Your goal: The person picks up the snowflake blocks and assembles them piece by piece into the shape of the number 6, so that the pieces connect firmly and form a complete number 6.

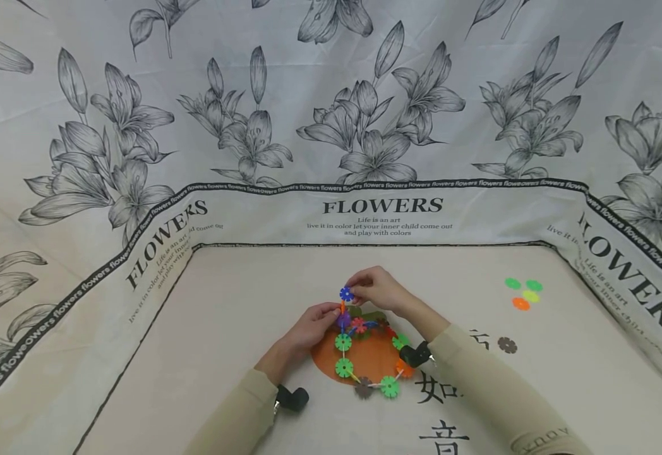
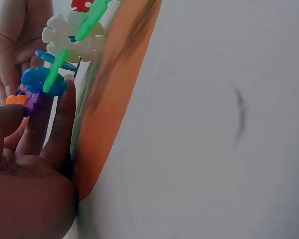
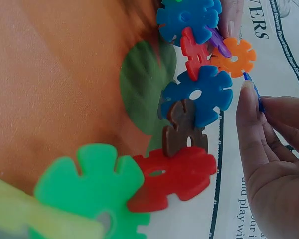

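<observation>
A ring of interlocking plastic snowflake discs, with a green disc (image 1: 343, 368) on its near left, stands over the orange fruit print. At its far end a purple disc (image 1: 344, 319) carries an orange disc (image 3: 246, 52). My left hand (image 1: 314, 325) pinches the ring there, its thumb by the purple and orange discs in the left wrist view. Between thumb and fingers, my right hand (image 1: 379, 291) pinches a dark blue disc (image 1: 346, 294) at the orange one's edge. Red (image 3: 172, 177), brown (image 3: 178, 137) and blue discs link up beside it in the right wrist view.
Loose discs lie to the right: two green (image 1: 513, 283), a yellow (image 1: 530, 296), an orange (image 1: 521, 304), and a brown one (image 1: 507, 345) nearer. The pale cloth (image 1: 223, 303) bears large black characters. A flower-printed curtain (image 1: 382, 208) borders the back and sides.
</observation>
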